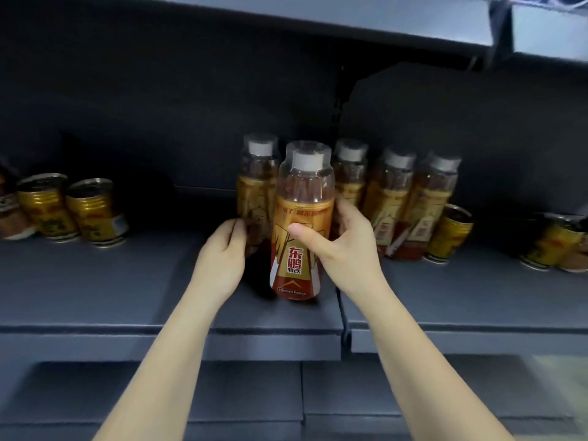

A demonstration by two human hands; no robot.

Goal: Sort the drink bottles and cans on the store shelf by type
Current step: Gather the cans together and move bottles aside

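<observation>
An orange-labelled drink bottle (300, 230) with a clear cap cover stands at the middle of the grey shelf (127, 281), and my right hand (343, 246) is wrapped around its right side, thumb across the label. Just behind it to the left stands a second bottle (256, 186); my left hand (222, 259) grips its lower part. Three more bottles (394, 198) stand in a row to the right. Two gold cans (71, 210) stand at the left, one gold can (448, 233) beside the bottle row, and more cans (556, 246) at the far right.
A shelf board (381, 17) hangs overhead, leaving little height above the bottle caps. The dark back panel (191, 106) closes off the rear. A seam (345, 316) splits the shelf into two sections. Lower shelves (254, 396) lie beneath my forearms.
</observation>
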